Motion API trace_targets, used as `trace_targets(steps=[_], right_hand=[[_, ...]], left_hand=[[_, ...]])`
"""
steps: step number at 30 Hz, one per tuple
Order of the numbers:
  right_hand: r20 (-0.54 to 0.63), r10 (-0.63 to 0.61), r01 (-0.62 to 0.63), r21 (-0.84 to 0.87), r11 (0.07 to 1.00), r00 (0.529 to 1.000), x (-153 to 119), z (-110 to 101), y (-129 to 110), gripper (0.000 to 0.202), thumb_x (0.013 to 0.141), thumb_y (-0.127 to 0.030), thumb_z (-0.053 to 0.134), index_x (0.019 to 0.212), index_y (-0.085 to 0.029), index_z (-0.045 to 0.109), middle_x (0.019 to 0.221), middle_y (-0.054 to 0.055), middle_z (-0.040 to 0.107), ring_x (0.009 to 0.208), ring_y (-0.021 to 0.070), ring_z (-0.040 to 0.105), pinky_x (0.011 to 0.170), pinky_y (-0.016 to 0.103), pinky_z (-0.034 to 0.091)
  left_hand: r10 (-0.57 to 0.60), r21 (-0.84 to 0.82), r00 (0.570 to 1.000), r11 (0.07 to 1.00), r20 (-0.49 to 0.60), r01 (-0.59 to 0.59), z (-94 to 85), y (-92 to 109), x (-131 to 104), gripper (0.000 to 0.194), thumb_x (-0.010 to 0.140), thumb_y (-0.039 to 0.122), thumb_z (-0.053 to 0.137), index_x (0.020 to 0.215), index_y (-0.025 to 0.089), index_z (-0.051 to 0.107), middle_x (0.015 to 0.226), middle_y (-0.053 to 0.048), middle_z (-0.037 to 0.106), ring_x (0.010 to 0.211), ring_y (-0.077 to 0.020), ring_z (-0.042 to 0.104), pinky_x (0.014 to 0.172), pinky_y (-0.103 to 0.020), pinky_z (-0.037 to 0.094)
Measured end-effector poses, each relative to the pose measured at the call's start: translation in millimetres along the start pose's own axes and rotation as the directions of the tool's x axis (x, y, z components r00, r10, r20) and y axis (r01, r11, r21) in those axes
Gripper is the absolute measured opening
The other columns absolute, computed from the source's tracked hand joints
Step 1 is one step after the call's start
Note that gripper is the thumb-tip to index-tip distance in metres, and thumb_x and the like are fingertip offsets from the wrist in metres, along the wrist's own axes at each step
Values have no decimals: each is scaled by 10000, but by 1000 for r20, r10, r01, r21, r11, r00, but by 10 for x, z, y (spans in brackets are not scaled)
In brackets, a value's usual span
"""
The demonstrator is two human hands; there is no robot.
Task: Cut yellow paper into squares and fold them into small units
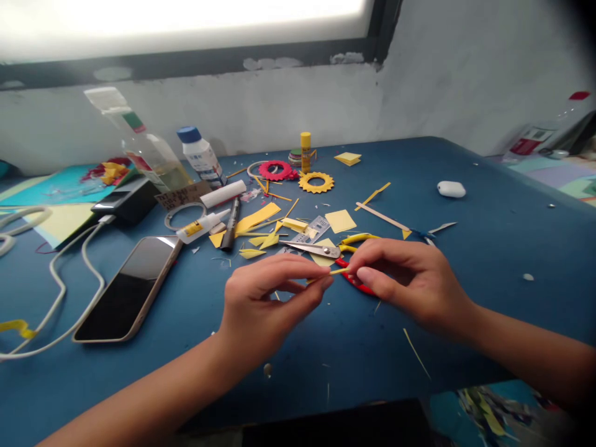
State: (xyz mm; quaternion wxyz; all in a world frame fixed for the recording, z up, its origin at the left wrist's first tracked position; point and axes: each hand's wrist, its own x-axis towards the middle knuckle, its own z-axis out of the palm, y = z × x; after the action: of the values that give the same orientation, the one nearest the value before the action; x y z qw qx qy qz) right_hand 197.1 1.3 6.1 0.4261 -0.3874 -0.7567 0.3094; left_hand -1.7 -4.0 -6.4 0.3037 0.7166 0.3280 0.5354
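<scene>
Over the front middle of the blue table, a small folded strip of yellow paper (339, 270) stretches between my two hands. My left hand (270, 298) pinches one end with thumb and fingers, hiding much of it. The other end sits at the closed fingertips of my right hand (414, 282). Just behind my hands lie scissors (326, 250) with yellow and red handles, blades pointing left, partly covered by my right hand. Yellow paper squares (340, 221), folded yellow pieces (265, 240) and a metal ruler (319, 228) lie beyond the scissors.
A phone (128, 292) and white cable (100, 273) lie left. Behind are a black marker (230, 223), a glue bottle (200, 226), a glue stick (305, 152), red (274, 170) and yellow paper rings (316, 182). A wooden stick (384, 217) and white case (451, 189) lie right.
</scene>
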Motion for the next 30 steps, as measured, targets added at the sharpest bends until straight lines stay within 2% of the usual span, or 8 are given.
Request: trace_targets(steps=[5,10,12,14,17,19,24,30], right_hand=[[42,29,-29,10,1000,999,-15,6,-9,61,808,-165,602,771,-179,649,741,-4,673,701,104,607,641,180,495],[41,38,-39,4,999,998,-8,-3,-21,87,800,-156,594,735,-183,647,712,0,669,676,122,603,609,209,490],[46,34,-35,33,999,998,-9,-11,-17,92,786,-132,590,732,-187,640,705,-4,666,673,123,609,609,207,498],[60,27,-31,70,997,998,-13,-16,-8,112,787,-112,565,733,-188,626,700,-10,656,657,114,607,595,195,503],[52,8,-13,87,996,999,-24,-15,5,118,809,-108,534,784,-189,615,730,-12,646,641,100,606,579,184,507],[13,-26,26,40,999,1000,-34,-5,11,95,801,-116,570,834,-190,618,763,-7,656,658,104,617,590,190,512],[-45,-179,175,-85,981,983,-52,23,21,83,779,-134,650,824,-198,620,748,-11,674,687,112,632,631,206,516],[-60,-268,253,-187,949,962,-45,29,40,94,794,-135,650,804,-225,624,709,-28,678,648,111,633,595,223,516]], left_hand=[[86,51,995,995,43,-88,3,-24,7,217,732,29,701,868,197,726,807,-13,715,693,-104,659,601,-175,570],[106,61,992,992,75,-110,6,-3,12,181,725,48,713,838,188,732,808,-24,724,674,-111,665,605,-180,571],[44,39,995,998,89,-47,4,25,13,169,728,60,712,825,196,734,795,-19,727,687,-119,669,611,-187,575],[-76,2,993,997,90,76,1,56,16,145,730,82,714,809,201,735,771,-14,726,686,-128,671,585,-185,574],[-273,-74,959,958,69,278,-8,87,23,96,716,128,735,782,198,739,738,-9,724,612,-127,665,515,-177,565],[-365,-129,929,920,62,370,-12,91,30,86,704,148,749,771,201,744,720,1,725,548,-114,651,485,-172,559],[-417,-184,906,887,74,423,-3,86,41,108,689,146,760,755,230,751,705,29,726,527,-95,642,484,-153,556],[-443,-182,894,875,70,448,6,102,43,97,685,150,763,746,225,758,667,27,719,507,-94,634,481,-155,560]])
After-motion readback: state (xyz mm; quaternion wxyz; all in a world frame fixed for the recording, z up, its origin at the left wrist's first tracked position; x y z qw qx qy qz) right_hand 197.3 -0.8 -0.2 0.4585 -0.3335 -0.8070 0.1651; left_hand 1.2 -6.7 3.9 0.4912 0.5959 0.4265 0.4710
